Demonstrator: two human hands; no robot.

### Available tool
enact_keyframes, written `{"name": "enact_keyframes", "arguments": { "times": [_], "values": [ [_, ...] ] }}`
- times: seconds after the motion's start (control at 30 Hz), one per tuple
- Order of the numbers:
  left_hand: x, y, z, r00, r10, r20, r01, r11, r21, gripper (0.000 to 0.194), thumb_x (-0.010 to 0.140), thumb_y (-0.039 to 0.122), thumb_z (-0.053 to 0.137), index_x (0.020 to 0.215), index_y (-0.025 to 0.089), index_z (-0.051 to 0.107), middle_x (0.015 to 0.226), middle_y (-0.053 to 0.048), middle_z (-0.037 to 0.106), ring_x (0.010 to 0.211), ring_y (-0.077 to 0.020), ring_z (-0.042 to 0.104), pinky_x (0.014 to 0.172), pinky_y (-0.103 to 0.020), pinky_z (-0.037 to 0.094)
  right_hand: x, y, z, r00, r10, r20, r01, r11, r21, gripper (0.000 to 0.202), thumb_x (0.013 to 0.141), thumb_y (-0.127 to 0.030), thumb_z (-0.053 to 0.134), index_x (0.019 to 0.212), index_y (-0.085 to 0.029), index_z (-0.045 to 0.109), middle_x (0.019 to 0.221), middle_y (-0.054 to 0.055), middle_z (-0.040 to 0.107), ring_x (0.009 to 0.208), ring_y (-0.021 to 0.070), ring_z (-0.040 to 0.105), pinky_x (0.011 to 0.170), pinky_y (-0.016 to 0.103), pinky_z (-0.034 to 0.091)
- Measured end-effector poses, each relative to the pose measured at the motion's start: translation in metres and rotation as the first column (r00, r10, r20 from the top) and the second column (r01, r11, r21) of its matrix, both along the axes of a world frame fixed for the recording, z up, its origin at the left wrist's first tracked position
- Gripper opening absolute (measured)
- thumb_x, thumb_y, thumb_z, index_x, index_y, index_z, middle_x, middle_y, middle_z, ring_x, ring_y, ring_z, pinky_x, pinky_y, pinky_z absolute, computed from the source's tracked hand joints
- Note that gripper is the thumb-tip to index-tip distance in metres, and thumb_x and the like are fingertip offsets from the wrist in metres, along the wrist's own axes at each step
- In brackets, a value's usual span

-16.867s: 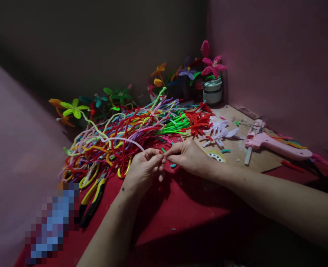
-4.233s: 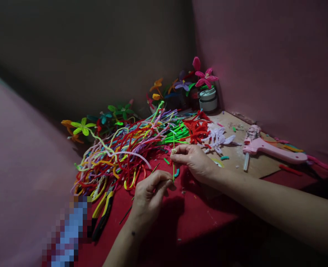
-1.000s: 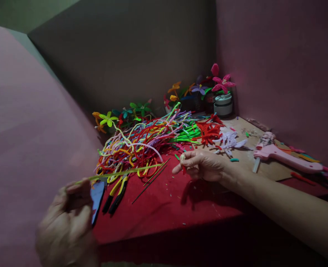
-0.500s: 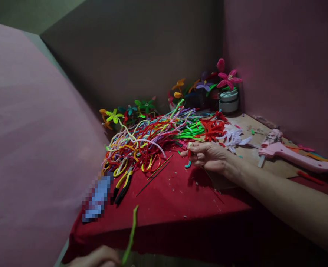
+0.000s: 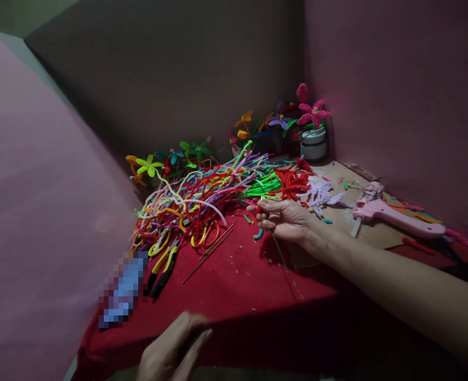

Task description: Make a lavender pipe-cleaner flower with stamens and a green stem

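Observation:
My right hand point(image 5: 284, 219) is closed in a pinch over the middle of the table. Between its fingertips is a small piece with a whitish tip point(image 5: 263, 199) and a bit of red. A thin dark wire stem point(image 5: 280, 251) slants down from beneath this hand; its link to the pinched piece is hidden. My left hand point(image 5: 174, 346) is at the table's front edge, slightly blurred, with thumb and forefinger apart and nothing visible between them. Ahead of it lie thin sticks point(image 5: 208, 256) and yellow-and-black pliers point(image 5: 164, 270).
A heap of coloured pipe cleaners point(image 5: 202, 193) covers the back of the red cloth point(image 5: 226, 296). Fuzzy flowers, including a pink one point(image 5: 313, 112) above a lidded container point(image 5: 313, 144), stand behind. A pink glue gun point(image 5: 396, 214) rests on a board point(image 5: 337, 211) at right.
The green pipe cleaner strip in my left hand is out of sight. That hand has moved up and right into fuller view. My right hand keeps its pinch, and the wire below it shows more clearly.

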State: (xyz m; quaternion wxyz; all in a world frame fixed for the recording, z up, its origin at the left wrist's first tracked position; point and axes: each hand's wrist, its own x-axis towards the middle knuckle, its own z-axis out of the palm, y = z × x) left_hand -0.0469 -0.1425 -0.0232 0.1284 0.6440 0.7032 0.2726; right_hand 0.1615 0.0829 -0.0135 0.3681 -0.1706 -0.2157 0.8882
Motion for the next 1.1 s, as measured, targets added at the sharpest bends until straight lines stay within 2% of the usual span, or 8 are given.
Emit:
{"name": "enact_keyframes", "arguments": {
  "times": [0.07, 0.2, 0.3, 0.37, 0.47, 0.63, 0.87, 1.1],
  "values": [
    [0.029, 0.032, 0.008, 0.994, -0.104, -0.013, 0.104, 0.973, 0.205, 0.017, 0.076, 0.026, 0.056, 0.090, 0.026, 0.067, 0.080, -0.003, 0.067, 0.071, -0.0155, 0.062, 0.064, -0.021, 0.047, 0.000, -0.002, 0.001, 1.000, -0.011, 0.000, 0.011, 1.000, -0.011, 0.012, 0.073, -0.003, 0.052, 0.068, -0.014, 0.055, 0.069, 0.007, 0.064, 0.051, 0.0090, 0.043, 0.040, 0.019, 0.031],
    [0.074, 0.092, 0.015, 0.965, -0.261, 0.034, 0.248, 0.944, 0.217, 0.017, 0.080, 0.024, 0.051, 0.088, 0.022, 0.066, 0.081, -0.006, 0.066, 0.073, -0.0156, 0.060, 0.067, -0.024, 0.046, 0.002, -0.001, 0.003, 0.999, -0.038, -0.003, 0.037, 0.999, -0.033, 0.012, 0.073, -0.003, 0.053, 0.068, -0.014, 0.055, 0.068, 0.006, 0.063, 0.051, 0.0089, 0.044, 0.038, 0.018, 0.031],
    [0.092, 0.124, 0.020, 0.934, -0.192, 0.300, 0.196, 0.980, 0.017, 0.018, 0.078, 0.031, 0.052, 0.076, 0.018, 0.064, 0.064, -0.003, 0.062, 0.054, -0.0123, 0.055, 0.053, -0.023, 0.043, 0.003, 0.003, 0.001, 0.997, -0.068, -0.025, 0.067, 0.997, -0.031, 0.012, 0.071, -0.003, 0.055, 0.067, -0.015, 0.054, 0.065, 0.005, 0.062, 0.053, 0.0093, 0.047, 0.041, 0.018, 0.035],
    [0.099, 0.137, 0.024, 0.853, -0.102, 0.512, 0.230, 0.954, -0.193, 0.020, 0.076, 0.034, 0.055, 0.070, 0.016, 0.061, 0.053, 0.001, 0.056, 0.040, -0.0086, 0.047, 0.041, -0.020, 0.035, 0.003, 0.006, 0.000, 0.994, -0.093, -0.054, 0.092, 0.996, -0.019, 0.013, 0.070, -0.003, 0.056, 0.066, -0.015, 0.054, 0.064, 0.003, 0.061, 0.052, 0.0088, 0.047, 0.042, 0.018, 0.035],
    [0.104, 0.148, 0.027, 0.734, 0.012, 0.679, 0.311, 0.883, -0.352, 0.022, 0.071, 0.034, 0.060, 0.062, 0.014, 0.056, 0.041, 0.004, 0.048, 0.031, -0.0051, 0.036, 0.033, -0.018, 0.021, 0.002, 0.007, -0.002, 0.986, -0.125, -0.114, 0.127, 0.992, 0.015, 0.013, 0.069, -0.004, 0.056, 0.064, -0.015, 0.053, 0.061, 0.002, 0.061, 0.051, 0.0084, 0.046, 0.040, 0.018, 0.030],
    [0.094, 0.156, 0.031, 0.645, -0.001, 0.764, 0.429, 0.828, -0.361, 0.022, 0.069, 0.030, 0.062, 0.058, 0.013, 0.054, 0.037, 0.003, 0.049, 0.029, -0.0039, 0.032, 0.033, -0.017, 0.020, 0.008, 0.010, 0.004, 0.958, -0.106, -0.267, 0.142, 0.983, 0.118, 0.012, 0.069, -0.006, 0.059, 0.065, -0.016, 0.053, 0.079, 0.003, 0.068, 0.066, 0.0116, 0.055, 0.061, 0.025, 0.040],
    [0.074, 0.162, 0.035, 0.653, -0.106, 0.750, 0.464, 0.839, -0.284, 0.022, 0.073, 0.030, 0.060, 0.061, 0.011, 0.057, 0.044, -0.001, 0.055, 0.034, -0.0057, 0.040, 0.036, -0.018, 0.028, 0.012, 0.016, 0.008, 0.951, -0.192, -0.242, 0.212, 0.976, 0.058, 0.010, 0.065, -0.007, 0.062, 0.067, -0.017, 0.059, 0.071, -0.001, 0.067, 0.078, 0.0133, 0.059, 0.080, 0.030, 0.038],
    [0.068, 0.168, 0.038, 0.686, -0.099, 0.721, 0.449, 0.837, -0.313, 0.021, 0.072, 0.029, 0.061, 0.061, 0.012, 0.055, 0.041, 0.000, 0.054, 0.032, -0.0055, 0.039, 0.035, -0.017, 0.027, 0.008, 0.017, -0.001, 0.964, -0.186, -0.189, 0.208, 0.973, 0.104, 0.011, 0.066, -0.009, 0.066, 0.072, -0.015, 0.060, 0.074, 0.001, 0.068, 0.071, 0.0122, 0.058, 0.068, 0.027, 0.040]
  ]
}}
